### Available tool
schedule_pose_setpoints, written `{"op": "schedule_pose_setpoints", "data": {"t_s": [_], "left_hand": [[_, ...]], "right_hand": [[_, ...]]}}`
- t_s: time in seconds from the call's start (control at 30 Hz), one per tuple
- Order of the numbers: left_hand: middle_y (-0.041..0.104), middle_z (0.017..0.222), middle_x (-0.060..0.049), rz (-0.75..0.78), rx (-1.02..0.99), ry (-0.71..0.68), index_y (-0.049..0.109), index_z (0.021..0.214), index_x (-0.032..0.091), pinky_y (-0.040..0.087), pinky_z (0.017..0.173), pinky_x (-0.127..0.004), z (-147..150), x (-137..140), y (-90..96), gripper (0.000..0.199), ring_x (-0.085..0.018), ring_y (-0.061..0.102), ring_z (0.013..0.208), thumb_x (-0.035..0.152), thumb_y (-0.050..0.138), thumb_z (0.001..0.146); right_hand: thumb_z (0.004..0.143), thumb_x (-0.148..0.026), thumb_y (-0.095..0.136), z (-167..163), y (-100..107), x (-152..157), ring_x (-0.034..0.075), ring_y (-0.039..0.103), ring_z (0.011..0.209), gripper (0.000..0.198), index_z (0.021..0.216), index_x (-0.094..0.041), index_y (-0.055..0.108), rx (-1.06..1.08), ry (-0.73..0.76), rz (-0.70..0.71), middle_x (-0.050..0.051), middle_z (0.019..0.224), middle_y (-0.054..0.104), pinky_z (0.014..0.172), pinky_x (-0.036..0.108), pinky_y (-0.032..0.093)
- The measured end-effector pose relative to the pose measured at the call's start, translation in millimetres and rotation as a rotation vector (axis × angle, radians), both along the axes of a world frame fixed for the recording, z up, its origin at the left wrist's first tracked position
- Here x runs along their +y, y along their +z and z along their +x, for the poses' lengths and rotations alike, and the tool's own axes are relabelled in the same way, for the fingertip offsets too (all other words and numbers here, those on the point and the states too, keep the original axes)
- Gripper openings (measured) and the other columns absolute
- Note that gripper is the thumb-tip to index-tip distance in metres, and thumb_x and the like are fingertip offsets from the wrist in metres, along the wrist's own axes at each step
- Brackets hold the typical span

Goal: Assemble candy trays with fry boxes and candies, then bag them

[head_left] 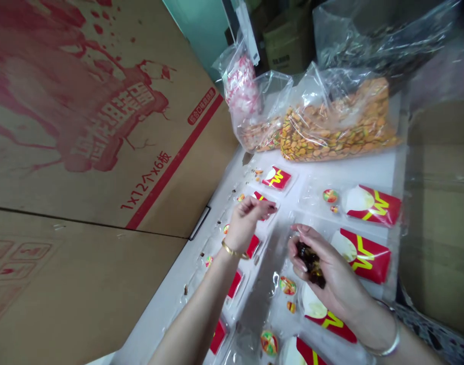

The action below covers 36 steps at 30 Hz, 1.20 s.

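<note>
My left hand, with a gold bangle at the wrist, is closed in a pinch above a row of clear plastic trays. A dark spot shows at its fingertips, too small to make out. My right hand is cupped around a handful of small glossy dark brown pieces. Under and beside it lie red fries cartons with a yellow zigzag mark, set in clear trays. Small round food-like pieces and a tiny burger piece lie in the trays. Some dark pieces sit along the left row.
A large cardboard box with red print stands along the left side. At the back are a clear bag of orange pieces and a bag of pink-and-white pieces. Another cardboard box is on the right.
</note>
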<state>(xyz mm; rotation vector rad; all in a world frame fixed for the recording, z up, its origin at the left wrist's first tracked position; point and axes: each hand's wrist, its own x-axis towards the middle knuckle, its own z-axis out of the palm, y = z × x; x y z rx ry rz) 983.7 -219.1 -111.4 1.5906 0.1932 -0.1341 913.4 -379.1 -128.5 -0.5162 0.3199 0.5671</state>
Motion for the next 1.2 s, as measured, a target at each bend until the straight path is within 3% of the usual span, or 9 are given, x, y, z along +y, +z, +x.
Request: {"op": "schedule_pose_setpoints", "data": {"t_s": [0.1,0.2,0.3,0.47,0.63,0.8,1.0,1.1,1.2], "left_hand": [[0.057,0.057,0.001,0.18,0.016,0.165,0.047,0.068,0.016,0.039,0.05,-0.018,59,19,-8.0,0.022,-0.01,0.059,0.055,0.028,0.065,0.074],[0.056,0.055,0.002,0.505,0.039,0.227,0.047,0.068,0.017,0.037,0.047,-0.018,117,36,-22.8,0.015,-0.008,0.053,0.047,0.02,0.06,0.075],[0.054,0.053,0.003,0.672,0.025,0.229,0.051,0.063,0.016,0.038,0.051,-0.019,161,46,-38.9,0.013,-0.007,0.049,0.046,0.016,0.059,0.074],[0.051,0.048,0.003,0.778,0.053,0.245,0.055,0.058,0.014,0.038,0.052,-0.021,197,53,-57.5,0.016,-0.008,0.048,0.046,0.019,0.059,0.073],[0.051,0.048,0.002,0.857,0.051,0.228,0.057,0.062,0.013,0.037,0.054,-0.022,210,57,-59.9,0.016,-0.009,0.048,0.047,0.022,0.06,0.075],[0.054,0.06,0.003,0.863,-0.106,0.102,0.06,0.079,0.016,0.038,0.057,-0.02,173,40,-34.2,0.013,-0.009,0.047,0.055,0.028,0.056,0.081],[0.063,0.097,-0.006,0.533,-0.146,-0.642,0.066,0.096,0.022,0.045,0.085,-0.029,37,-26,24.6,0.019,-0.016,0.058,0.09,0.03,0.063,0.08],[0.061,0.099,-0.006,0.481,-0.112,-0.658,0.067,0.094,0.022,0.046,0.086,-0.032,-9,-51,34.2,0.014,-0.017,0.058,0.091,0.027,0.06,0.082],[0.062,0.094,-0.006,0.506,-0.096,-0.618,0.066,0.085,0.021,0.046,0.085,-0.033,-22,-65,30.8,0.01,-0.016,0.058,0.089,0.023,0.056,0.084]], "right_hand": [[0.081,-0.029,0.059,0,2,-14,0.006,0.037,0.049,0.017,0.096,-0.022,0.055,0.076,0.038,0.052,0.0,0.072,0.056,0.044,0.018,0.026],[0.078,-0.033,0.065,-1,3,-24,0.004,0.037,0.046,0.022,0.094,-0.021,0.057,0.074,0.083,-0.055,0.001,0.072,0.058,0.041,0.017,0.023],[0.074,-0.042,0.069,-3,1,-28,0.004,0.035,0.042,0.029,0.09,-0.02,0.059,0.045,0.085,-0.166,0.002,0.069,0.06,0.039,0.017,0.022],[0.071,-0.047,0.07,-5,-7,-32,0.004,0.038,0.04,0.032,0.087,-0.02,0.062,0.064,0.074,-0.23,0.004,0.066,0.061,0.038,0.017,0.024],[0.071,-0.048,0.07,-1,-18,-31,0.005,0.037,0.039,0.031,0.086,-0.022,0.062,0.054,0.068,-0.207,0.004,0.066,0.061,0.036,0.018,0.022],[0.077,-0.046,0.064,10,-12,-28,0.008,0.038,0.041,0.033,0.102,-0.026,0.056,0.037,0.02,-0.163,0.002,0.066,0.06,0.039,0.021,0.025],[0.086,-0.041,0.055,21,-6,-29,0.006,0.037,0.044,0.031,0.113,-0.027,0.05,0.043,-0.05,-0.06,-0.001,0.068,0.056,0.041,0.02,0.025],[0.085,-0.042,0.057,17,-8,-29,0.006,0.037,0.043,0.033,0.115,-0.028,0.049,0.049,-0.082,-0.047,-0.004,0.065,0.05,0.04,0.02,0.025],[0.084,-0.043,0.058,10,-10,-30,0.006,0.037,0.044,0.035,0.115,-0.029,0.05,0.049,-0.101,-0.05,-0.005,0.065,0.048,0.04,0.02,0.025]]}}
